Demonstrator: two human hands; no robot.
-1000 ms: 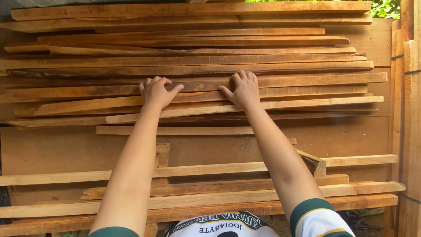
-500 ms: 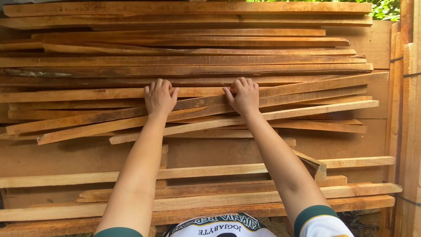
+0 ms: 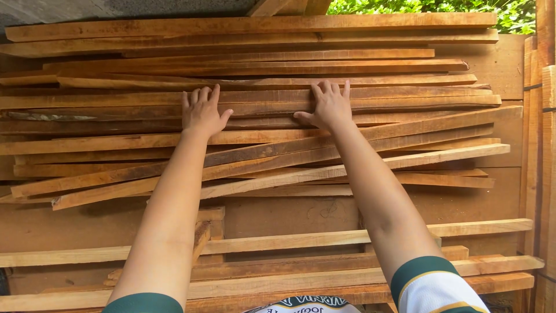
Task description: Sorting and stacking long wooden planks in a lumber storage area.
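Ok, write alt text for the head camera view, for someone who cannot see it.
Seen from above, a person's left hand and right hand press flat, fingers spread, on a pile of long thin wooden slats. Several slats lie slanted across the level ones. Green leaves show at the top right.
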